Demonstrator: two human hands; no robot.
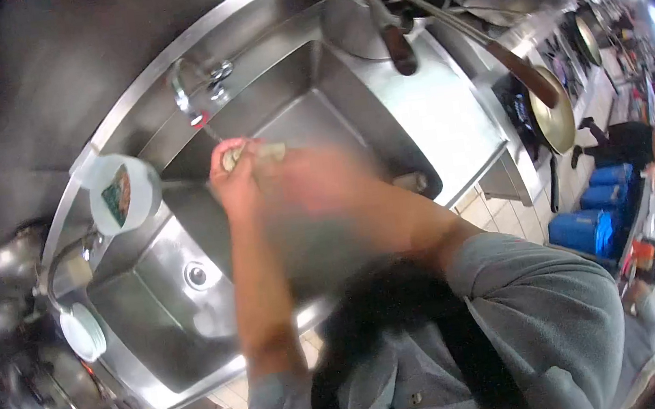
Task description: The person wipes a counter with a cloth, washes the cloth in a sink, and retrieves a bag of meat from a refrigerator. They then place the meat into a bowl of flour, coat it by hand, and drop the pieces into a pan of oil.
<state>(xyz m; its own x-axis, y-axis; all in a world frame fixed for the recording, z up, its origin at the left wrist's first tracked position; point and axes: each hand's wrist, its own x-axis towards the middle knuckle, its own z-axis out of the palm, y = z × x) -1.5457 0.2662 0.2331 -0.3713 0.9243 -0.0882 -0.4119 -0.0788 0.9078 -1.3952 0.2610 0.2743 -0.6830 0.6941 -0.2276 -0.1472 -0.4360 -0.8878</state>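
Pale piece (274,152) is up off the basin floor, in hand, not yet set down; prob. mid-handling, but how much is done or left, can't tell. It's over the big basin (321,115), nr its back edge, just beside the tap (182,101). L hand (234,175) closed round it; R hand (312,178) nr it, too blurred to tell if open or gripping. Count: 1 pale piece visible, 2 hands, 2 basins, 1 white tub (152,195) at sink's back edge, 3 blue bins (580,232) off R.
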